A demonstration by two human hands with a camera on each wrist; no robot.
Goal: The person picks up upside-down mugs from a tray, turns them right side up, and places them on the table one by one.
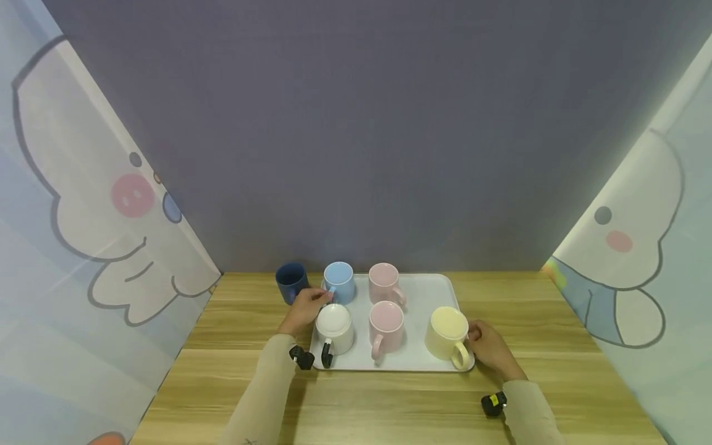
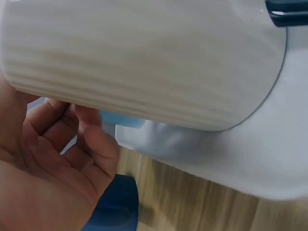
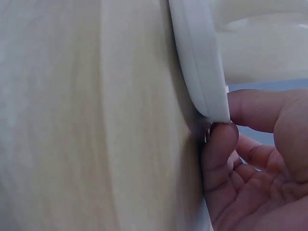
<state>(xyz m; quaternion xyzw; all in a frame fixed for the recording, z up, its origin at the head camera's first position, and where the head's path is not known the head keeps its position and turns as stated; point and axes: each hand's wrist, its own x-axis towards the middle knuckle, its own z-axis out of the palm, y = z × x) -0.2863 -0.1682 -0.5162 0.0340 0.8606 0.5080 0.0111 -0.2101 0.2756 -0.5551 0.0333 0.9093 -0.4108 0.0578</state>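
Note:
My left hand (image 1: 305,309) reaches over the left edge of the white tray (image 1: 425,290), thumb and fingertips at the handle of the light blue mug (image 1: 342,292). In the left wrist view the white mug (image 2: 139,62) hides those fingertips; the lower fingers (image 2: 98,144) are curled. Low at the right edge, my right hand (image 1: 489,345) pinches the tray rim (image 3: 197,62) between thumb and finger, beside the yellow mug (image 1: 443,343). The white mug with a black handle (image 1: 327,355) stands just in front of my left hand.
Two pink mugs (image 1: 384,287) stand one behind the other in the tray's middle. A dark blue mug (image 1: 290,287) is on the wooden table (image 1: 389,402), off the tray's left side. A grey wall (image 1: 356,154) rises behind, with printed panels at both sides.

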